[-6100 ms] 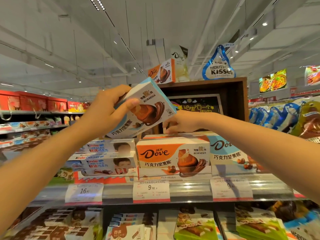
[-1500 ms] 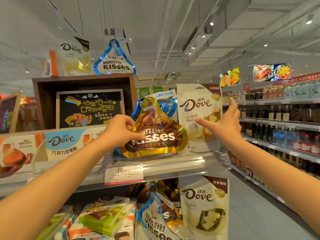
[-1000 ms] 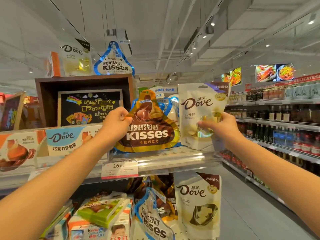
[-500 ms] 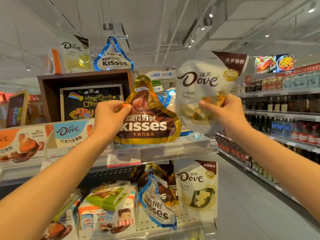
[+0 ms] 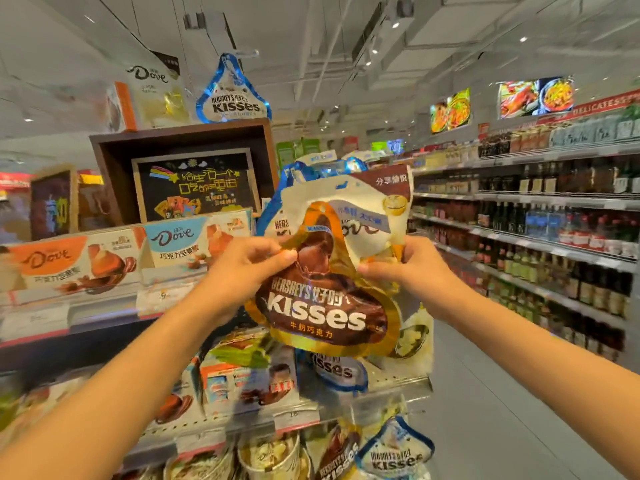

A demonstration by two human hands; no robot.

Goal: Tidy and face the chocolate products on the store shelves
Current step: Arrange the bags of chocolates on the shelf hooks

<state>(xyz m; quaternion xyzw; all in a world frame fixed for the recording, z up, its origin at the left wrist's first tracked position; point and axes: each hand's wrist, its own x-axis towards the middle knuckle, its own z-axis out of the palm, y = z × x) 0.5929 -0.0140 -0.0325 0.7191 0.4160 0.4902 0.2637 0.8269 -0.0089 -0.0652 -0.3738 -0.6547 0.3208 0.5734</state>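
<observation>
My left hand (image 5: 247,268) pinches the upper left edge of a gold and brown Hershey's Kisses bag (image 5: 322,299), held up in front of the shelf end. My right hand (image 5: 401,270) grips a white Dove pouch (image 5: 367,216), which sits directly behind the Kisses bag and is partly hidden by it. Both bags are off the shelf, close together between my hands. A blue-edged Kisses bag (image 5: 277,216) stands just behind them on the upper shelf.
Orange and blue Dove boxes (image 5: 104,258) line the upper shelf at left, under a wooden display box (image 5: 187,168). Lower shelves (image 5: 346,393) hold more Kisses bags and snack boxes. An aisle floor (image 5: 485,410) and bottle shelves (image 5: 554,237) lie to the right.
Both hands have drawn together and lowered; the Dove pouch, held high at the right before, now sits behind the Kisses bag, which has come off the shelf toward me.
</observation>
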